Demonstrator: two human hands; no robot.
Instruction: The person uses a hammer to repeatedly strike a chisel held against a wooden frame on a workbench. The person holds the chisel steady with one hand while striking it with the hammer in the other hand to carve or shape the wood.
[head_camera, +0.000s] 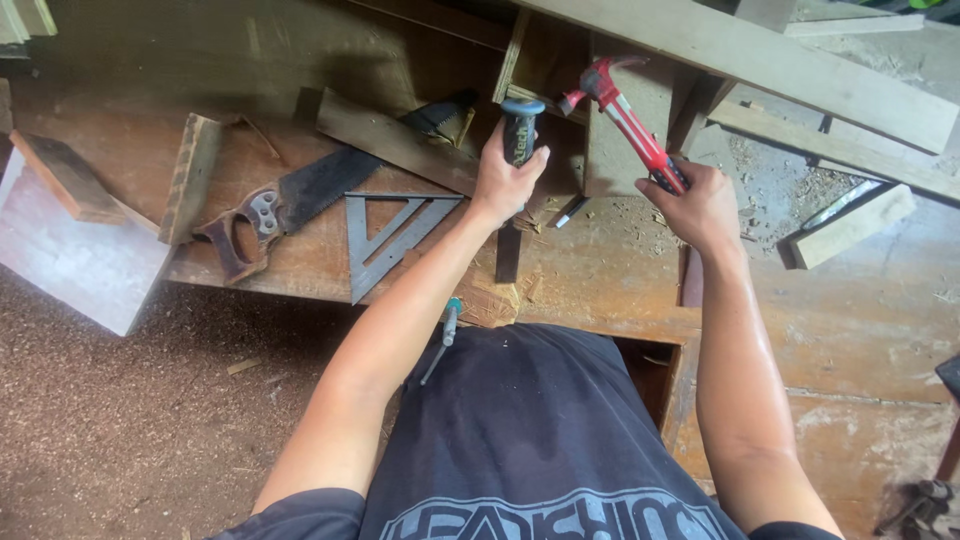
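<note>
A dark shirt (540, 430) fills the bottom middle of the frame, nearest the camera, and both bare forearms rise from it toward the worktop (600, 280). A small screwdriver (445, 335) with a teal handle hangs at the worktop's near edge, just left of the shirt.

The left hand (505, 180), at upper centre, has its grip closed around a chisel (521, 130) by its black handle, held upright with the grey cap on top; the blade end is hidden behind the hand. The right hand (700, 205), right of centre, has its grip closed around the lower end of a red hammer (625, 115). The hammer slants up and left, its head just right of the chisel cap, near but apart from it.

Behind both tools, at top centre, stands a wooden frame (615, 130) of planks, and a pale board (760, 60) runs diagonally across the upper right.

Left of the left hand a grey metal triangle square (385, 240) lies flat on the worktop. Further left a handsaw (300, 200) lies slanted, its brown handle lower left and its dark blade running up under a plank (395, 140). Short wood offcuts (190, 175) lie at the left, and a pale sheet (75, 260) juts off the worktop's left edge. Sawdust covers the floor (150, 430) at lower left.
</note>
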